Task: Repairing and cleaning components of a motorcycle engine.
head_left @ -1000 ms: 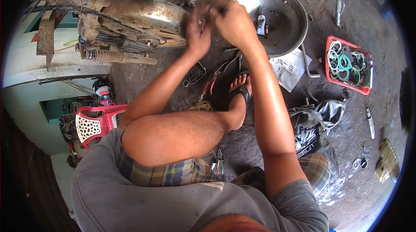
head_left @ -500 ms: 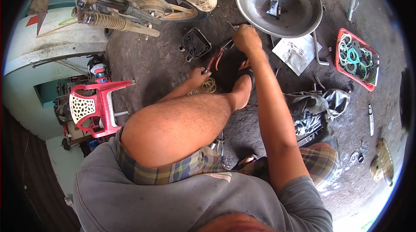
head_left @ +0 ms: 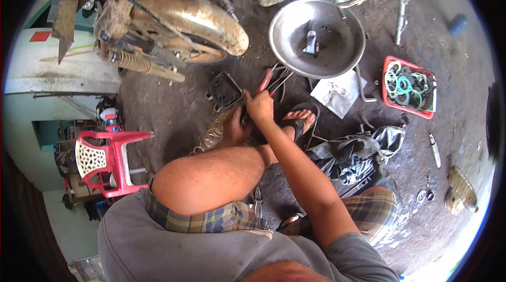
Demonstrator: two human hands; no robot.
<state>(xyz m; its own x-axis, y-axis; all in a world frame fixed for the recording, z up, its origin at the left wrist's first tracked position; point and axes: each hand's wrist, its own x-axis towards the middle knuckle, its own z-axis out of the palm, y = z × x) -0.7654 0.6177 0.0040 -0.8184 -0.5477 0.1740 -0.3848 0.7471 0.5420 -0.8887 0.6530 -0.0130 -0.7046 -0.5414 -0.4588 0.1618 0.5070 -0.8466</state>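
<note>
My right hand [head_left: 260,108] is closed around a pair of red-handled pliers [head_left: 264,80]; one handle sticks out past the fingers. Close below it, my left hand [head_left: 234,129] is curled around something dark, mostly hidden between the two hands. A coiled yellowish hose [head_left: 212,135] lies beside the left hand. Just beyond the hands rests a black rectangular part [head_left: 225,91] on the ground. Thin metal rods [head_left: 283,77] lie to the right of the pliers. My sandaled foot [head_left: 301,119] is right beside the right hand.
A metal basin [head_left: 284,53] holding a tube stands ahead, with a white sheet [head_left: 340,92] below it. A red basket [head_left: 386,84] of gaskets sits at right, near dark cloth [head_left: 390,140]. A muddy motorcycle wheel [head_left: 211,24] is at upper left; a red chair [head_left: 116,163] stands at left.
My right hand has come back from beside the basin to meet my left hand. The pliers' red handles now point away from me. The view has shifted, showing more of the far ground.
</note>
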